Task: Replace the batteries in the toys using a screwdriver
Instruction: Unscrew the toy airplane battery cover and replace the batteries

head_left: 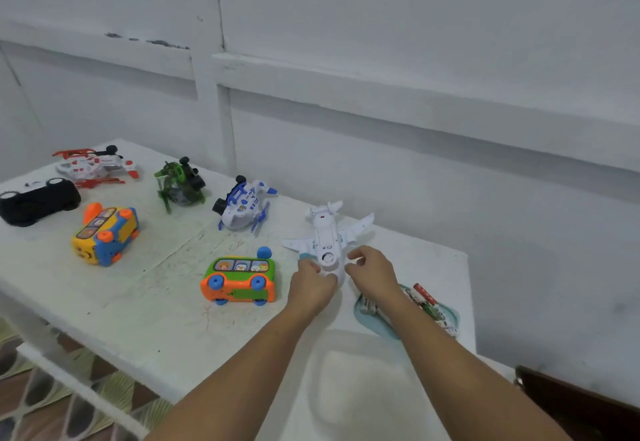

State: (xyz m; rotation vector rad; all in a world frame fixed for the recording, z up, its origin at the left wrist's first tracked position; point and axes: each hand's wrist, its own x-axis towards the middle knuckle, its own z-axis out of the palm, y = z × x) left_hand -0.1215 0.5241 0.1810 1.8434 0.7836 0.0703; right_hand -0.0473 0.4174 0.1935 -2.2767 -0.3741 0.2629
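White plastic toy airplane (327,236) lies belly-up on the white counter (166,319), right of the frame's centre, nose toward the camera, and the grip is at that nose. The left hand (311,283) has its fingers curled round the nose from the left side of the frame, clamped on it. The right hand (372,269) sits just beside the fuselage on the other side, fingers bent, thumb near forefinger. Whether its grip is closed on the plane or on nothing I cannot tell. Neither hand shows a screwdriver.

Just below and right of the hands, partly hidden by the right forearm, a pale teal oval tray (455,317) holds loose cylindrical batteries (367,305) and a red-and-green item I cannot identify. Left of the plane lies a green-and-orange toy bus (239,281). More toys sit well apart toward the upper left.

The likely trouble comes from the hold. With only the nose firmly pinched, the smooth plane may pivot when pressed or turned, and a swinging wing could catch the tray. The tray sits near the counter's right edge, so nudged batteries might roll off. Any small screw freed from the belly would be hard to spot on the pale, scuffed surface. A tool slipping in a loosely steadied toy could chew the screw head.
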